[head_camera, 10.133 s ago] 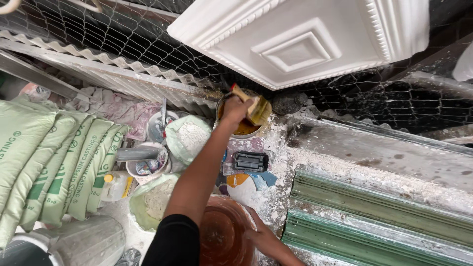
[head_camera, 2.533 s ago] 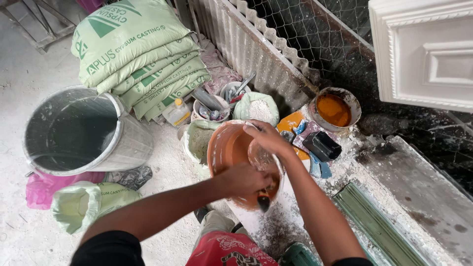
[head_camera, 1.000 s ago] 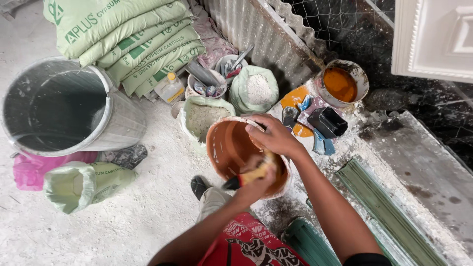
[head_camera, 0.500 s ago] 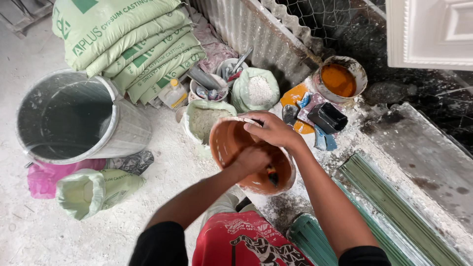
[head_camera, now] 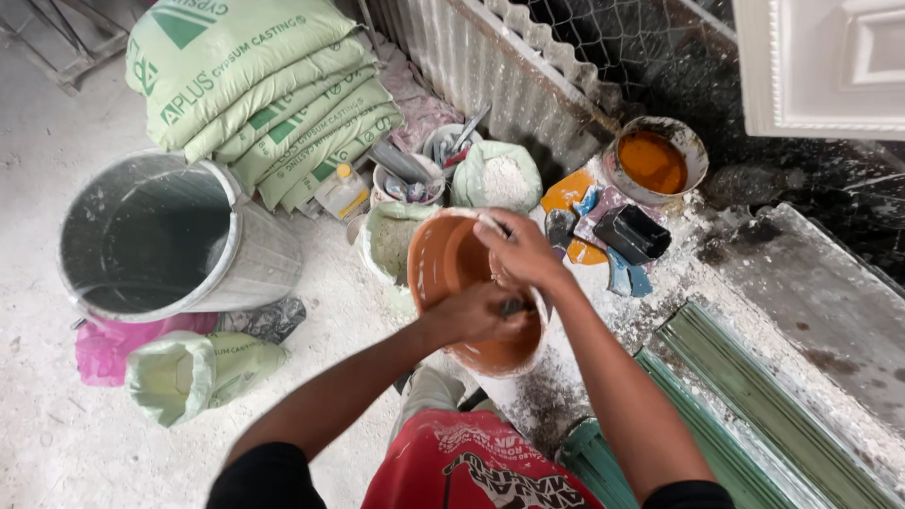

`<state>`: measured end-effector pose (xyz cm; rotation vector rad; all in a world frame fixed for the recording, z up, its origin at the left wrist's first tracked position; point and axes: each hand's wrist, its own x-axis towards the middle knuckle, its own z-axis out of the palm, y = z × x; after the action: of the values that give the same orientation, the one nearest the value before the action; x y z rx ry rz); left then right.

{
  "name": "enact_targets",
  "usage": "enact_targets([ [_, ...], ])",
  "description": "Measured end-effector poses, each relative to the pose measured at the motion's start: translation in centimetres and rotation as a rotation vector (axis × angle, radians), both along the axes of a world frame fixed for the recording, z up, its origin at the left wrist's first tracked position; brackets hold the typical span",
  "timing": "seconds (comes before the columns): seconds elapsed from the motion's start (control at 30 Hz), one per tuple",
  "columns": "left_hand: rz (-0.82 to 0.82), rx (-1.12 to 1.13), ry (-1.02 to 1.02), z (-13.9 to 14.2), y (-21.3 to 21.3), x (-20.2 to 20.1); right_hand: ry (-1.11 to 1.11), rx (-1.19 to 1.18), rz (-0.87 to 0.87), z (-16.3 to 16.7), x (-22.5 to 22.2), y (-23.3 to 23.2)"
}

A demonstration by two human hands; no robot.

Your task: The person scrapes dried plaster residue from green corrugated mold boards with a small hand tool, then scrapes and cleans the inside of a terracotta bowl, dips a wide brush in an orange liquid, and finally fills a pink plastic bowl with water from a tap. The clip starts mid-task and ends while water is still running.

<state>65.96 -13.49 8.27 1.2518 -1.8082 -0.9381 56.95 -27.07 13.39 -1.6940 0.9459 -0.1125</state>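
Left hand lower in orange bowl, clenching half-hidden tool, right hand gripping rim

Beside me stand a grey bucket, stacked green sacks and a pot of orange paint; green mouldings lie right.

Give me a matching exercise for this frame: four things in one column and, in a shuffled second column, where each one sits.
Things:
1. orange bowl
2. grey bucket
3. stacked green sacks
4. pot of orange liquid

Places:
A. upper left, against the corrugated sheet
B. held at its rim by the right hand, with the left hand inside it
C. upper right, below the white moulded panel
D. far left, above a pink bag

Pairs: 1-B, 2-D, 3-A, 4-C
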Motion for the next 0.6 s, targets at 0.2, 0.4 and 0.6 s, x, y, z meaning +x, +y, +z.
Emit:
enact_targets([
  [0.2, 0.348, 0.001, -0.927, 1.0, 0.5, 7.0, -0.132, -0.079, 0.029, -0.6, -1.4, -1.1],
  [0.4, 0.015, 0.406, -0.266, -0.7, 3.7, -0.2, -0.193, -0.036, -0.173, -0.1, -0.8, 0.6],
  [0.6, 0.244, 0.110, -0.543, 3.1, -2.2, 7.1, -0.266, -0.075, -0.134, 0.1, -2.6, -2.3],
])
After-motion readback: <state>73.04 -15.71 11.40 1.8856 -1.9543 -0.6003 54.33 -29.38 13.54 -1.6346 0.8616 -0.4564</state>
